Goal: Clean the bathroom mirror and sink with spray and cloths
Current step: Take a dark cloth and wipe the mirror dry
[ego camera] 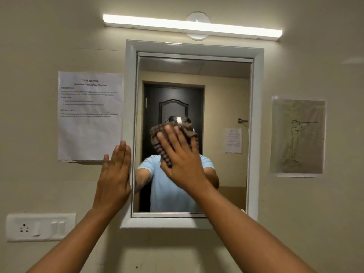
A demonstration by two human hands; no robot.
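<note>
Mirror (226, 91): hangs on the far wall in a white frame (258, 134), taller than it's wide, so the long axis runs up-down.
Cloth (157, 140): brown striped one, pinned flat on the glass around the middle.
Right hand (181, 160): fingers spread out flat, palm pressing the cloth onto the glass, not really curled round it.
Left hand (115, 174): open and flat, holding nothing, leaning on the frame's left edge and the wall just beside it.
What matters: most unwiped-looking glass sits above and right of the cloth, so I'd guess the right hand does the sweeping.
Sink: not in view, same for the spray.
Paper sheet (90, 115): taped left of the mirror.
</note>
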